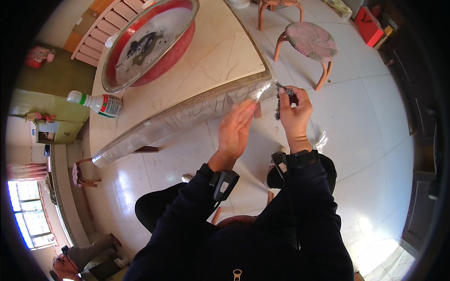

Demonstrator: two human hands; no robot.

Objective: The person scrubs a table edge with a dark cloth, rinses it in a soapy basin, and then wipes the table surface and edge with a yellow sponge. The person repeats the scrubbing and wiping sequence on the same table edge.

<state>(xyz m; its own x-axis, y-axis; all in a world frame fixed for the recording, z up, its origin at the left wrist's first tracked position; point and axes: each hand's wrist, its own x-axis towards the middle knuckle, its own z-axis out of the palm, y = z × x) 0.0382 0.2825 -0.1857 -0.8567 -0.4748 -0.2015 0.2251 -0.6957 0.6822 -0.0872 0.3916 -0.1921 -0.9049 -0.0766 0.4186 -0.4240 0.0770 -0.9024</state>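
Note:
My right hand pinches a dark, curly scouring pad, perhaps metal wool, between thumb and fingers beside the table's corner. To its left, my left hand is raised with its fingers extended, holding nothing, next to the clear plastic cover hanging over the table edge. On the marble-patterned table stands a large red basin with a metal-coloured rim, holding foamy water and dark matter. A white spray bottle with a green collar is near the table's left edge.
A stool with a knitted pink-and-grey cover stands on the tiled floor beyond my right hand. Another stool is at the left. A red box lies at the upper right. Another person is at the lower left.

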